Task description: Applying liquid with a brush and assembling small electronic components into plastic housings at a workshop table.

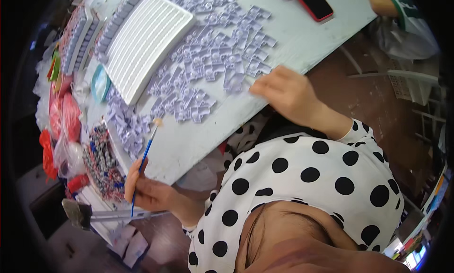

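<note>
A slim blue paintbrush (148,148) is pinched in my left hand (150,193), its pale bristles pointing up over the table's left part. Past the table's near edge, my right hand (289,94) reaches in with its fingers drawn together. A small pale piece shows at those fingertips, slightly blurred, and I cannot make out what it is. Right beside the fingertips lies a translucent lavender plastic part (233,82). Many more lavender plastic parts (208,60) spread over the tabletop beyond, all alike, with a heap of smaller lavender pieces (126,124) nearer my left hand.
A white ribbed tray (149,39) sits at the left, near a round teal-rimmed container (100,83). Tangled multicoloured pieces (105,164) and pink plastic bags (71,113) lie farther left. At the top right are a red-edged phone (313,4) and another person's arm (382,2).
</note>
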A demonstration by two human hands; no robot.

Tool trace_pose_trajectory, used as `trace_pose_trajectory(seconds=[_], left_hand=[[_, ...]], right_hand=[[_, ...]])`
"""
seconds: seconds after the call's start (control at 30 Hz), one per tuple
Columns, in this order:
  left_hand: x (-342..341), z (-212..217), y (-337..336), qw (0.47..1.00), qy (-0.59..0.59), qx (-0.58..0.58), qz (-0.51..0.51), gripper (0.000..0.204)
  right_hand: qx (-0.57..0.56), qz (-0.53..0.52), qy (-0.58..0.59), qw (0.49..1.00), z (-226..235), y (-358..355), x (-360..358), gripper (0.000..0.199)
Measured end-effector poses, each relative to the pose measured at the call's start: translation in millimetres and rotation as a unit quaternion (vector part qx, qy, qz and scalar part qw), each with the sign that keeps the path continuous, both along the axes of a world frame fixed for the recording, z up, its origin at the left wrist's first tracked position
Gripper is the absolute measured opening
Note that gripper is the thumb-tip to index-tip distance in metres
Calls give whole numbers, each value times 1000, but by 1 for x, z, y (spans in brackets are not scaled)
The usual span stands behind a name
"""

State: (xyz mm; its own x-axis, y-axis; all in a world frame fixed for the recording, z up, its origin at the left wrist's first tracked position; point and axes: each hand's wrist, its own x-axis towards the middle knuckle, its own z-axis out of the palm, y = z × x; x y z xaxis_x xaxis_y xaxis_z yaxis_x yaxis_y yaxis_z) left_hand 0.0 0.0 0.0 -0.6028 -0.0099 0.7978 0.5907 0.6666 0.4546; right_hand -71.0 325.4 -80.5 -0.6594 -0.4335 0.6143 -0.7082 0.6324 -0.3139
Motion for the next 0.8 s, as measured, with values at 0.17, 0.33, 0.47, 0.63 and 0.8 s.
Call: trace_pose_trajectory(seconds=[0.17, 0.33, 0.47, 0.63, 0.8], left_hand=[[7, -31, 13, 990, -17, 78, 118, 18], [8, -43, 12, 984, -18, 111, 138, 20], [10, -44, 15, 981, -22, 111, 158, 21], [18, -46, 3, 978, -20, 107, 179, 22], [11, -48, 2, 974, -28, 102, 201, 21]], right_hand=[[44, -207, 103, 972, 6, 82, -71, 17], [77, -240, 122, 960, 2, 97, -138, 7], [188, -222, 79, 954, -2, 88, -182, 8], [232, -190, 13, 954, 14, 84, -186, 9], [172, -208, -38, 962, 28, 78, -236, 20]])
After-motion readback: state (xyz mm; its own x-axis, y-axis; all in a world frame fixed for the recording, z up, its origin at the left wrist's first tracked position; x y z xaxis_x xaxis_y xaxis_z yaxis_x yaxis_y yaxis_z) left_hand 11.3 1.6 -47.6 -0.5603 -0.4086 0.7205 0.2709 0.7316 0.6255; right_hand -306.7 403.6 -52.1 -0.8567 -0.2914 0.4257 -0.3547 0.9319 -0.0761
